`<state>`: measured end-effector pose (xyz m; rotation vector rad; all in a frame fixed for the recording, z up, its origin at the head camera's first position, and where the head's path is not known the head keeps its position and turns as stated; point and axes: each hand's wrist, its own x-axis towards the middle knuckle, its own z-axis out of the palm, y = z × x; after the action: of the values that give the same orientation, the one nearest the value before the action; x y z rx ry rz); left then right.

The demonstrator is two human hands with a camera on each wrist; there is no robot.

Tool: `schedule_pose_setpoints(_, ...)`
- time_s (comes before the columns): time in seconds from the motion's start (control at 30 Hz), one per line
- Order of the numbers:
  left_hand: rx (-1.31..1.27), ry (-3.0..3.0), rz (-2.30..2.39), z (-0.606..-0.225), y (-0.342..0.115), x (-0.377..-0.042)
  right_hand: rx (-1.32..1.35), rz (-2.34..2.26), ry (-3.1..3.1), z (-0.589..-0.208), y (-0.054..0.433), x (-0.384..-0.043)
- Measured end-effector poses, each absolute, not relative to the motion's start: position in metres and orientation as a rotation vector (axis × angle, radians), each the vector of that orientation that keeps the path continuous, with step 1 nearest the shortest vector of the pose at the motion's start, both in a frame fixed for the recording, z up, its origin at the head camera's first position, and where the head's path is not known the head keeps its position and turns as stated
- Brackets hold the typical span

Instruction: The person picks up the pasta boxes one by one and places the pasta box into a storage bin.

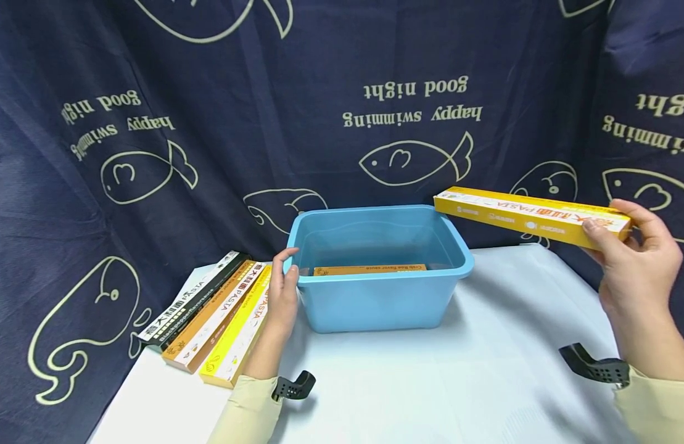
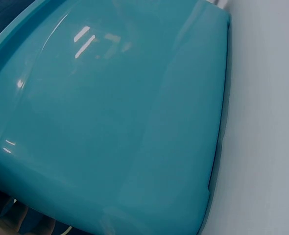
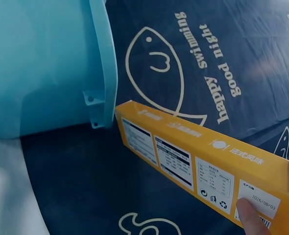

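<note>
My right hand (image 1: 638, 259) grips a long yellow pasta box (image 1: 533, 216) by its right end, raised above the table and right of a blue plastic bin (image 1: 383, 305). In the right wrist view, printed labels show along the yellow box (image 3: 193, 161), and its far end appears near the bin's rim (image 3: 110, 73). My left hand (image 1: 283, 293) holds the bin's left rim between thumb and fingers. Inside the bin lies an orange-brown box (image 1: 369, 269), mostly hidden by the front wall. The left wrist view is filled mainly by the bin's outer wall (image 2: 110, 107).
Left of the bin, a black pasta box (image 1: 194, 299), a brown one (image 1: 214, 314) and a yellow one (image 1: 238, 327) lie side by side on the pale tablecloth (image 1: 408, 388). Behind hangs a dark blue curtain (image 1: 319, 123) with fish prints.
</note>
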<state>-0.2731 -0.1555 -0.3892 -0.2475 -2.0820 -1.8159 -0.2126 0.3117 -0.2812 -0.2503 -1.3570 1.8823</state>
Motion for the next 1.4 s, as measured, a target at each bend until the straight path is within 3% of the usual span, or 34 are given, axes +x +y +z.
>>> schedule_pose_setpoints(1.4, -0.267, -2.076, -1.799, -0.39, -0.155, -0.272, 0.228, 2.077, -1.59, -0.284, 0.26, -0.232)
